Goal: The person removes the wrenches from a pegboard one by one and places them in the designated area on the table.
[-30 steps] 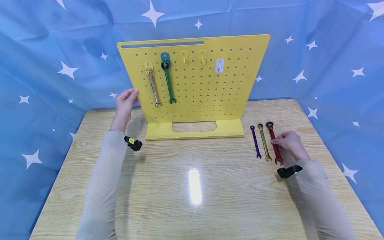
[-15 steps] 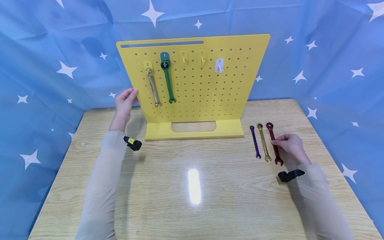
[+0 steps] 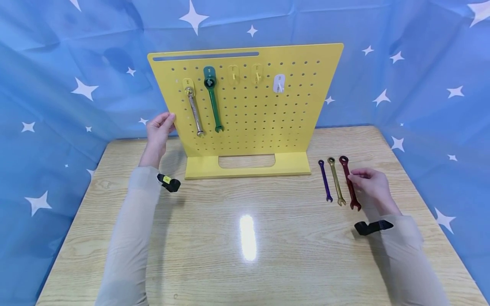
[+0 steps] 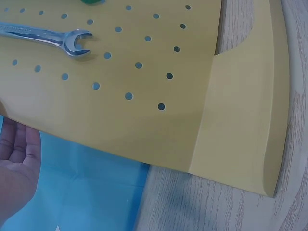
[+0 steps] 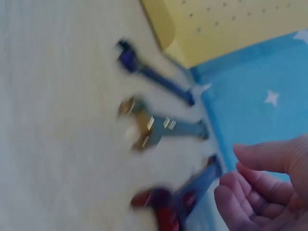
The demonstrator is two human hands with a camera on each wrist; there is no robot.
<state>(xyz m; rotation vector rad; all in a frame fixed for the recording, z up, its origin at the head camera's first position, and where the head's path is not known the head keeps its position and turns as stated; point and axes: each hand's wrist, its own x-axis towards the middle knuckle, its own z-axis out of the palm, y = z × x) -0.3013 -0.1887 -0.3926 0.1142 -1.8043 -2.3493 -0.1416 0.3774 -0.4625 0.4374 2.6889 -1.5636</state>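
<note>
My left hand (image 3: pixel 157 131) pinches the left edge of an upright yellow pegboard (image 3: pixel 245 114), thumb in front and fingers behind. On the board a silver combination wrench (image 3: pixel 195 112) and a green one (image 3: pixel 214 104) hang from hooks. My right hand (image 3: pixel 372 185) is beside a red combination wrench (image 3: pixel 352 194) that lies on the table. In the right wrist view, the thumb (image 5: pixel 262 156) and bent fingers of that hand stand apart with nothing between them. Left of the red wrench lie a gold wrench (image 3: pixel 336 180) and a smaller purple wrench (image 3: pixel 325 180).
Two yellow hooks (image 3: pixel 234 75) and a white hook (image 3: pixel 279 84) on the board bear nothing. The pegboard's foot has a cut-out slot and stands on the wooden table (image 3: pixel 214 238). A blue star-patterned cloth (image 3: pixel 413 51) hangs behind and at the sides.
My right hand has let go of the red wrench and drawn slightly right; the wrench's lower end sits slightly nearer to me than before. My left hand keeps its place on the pegboard.
</note>
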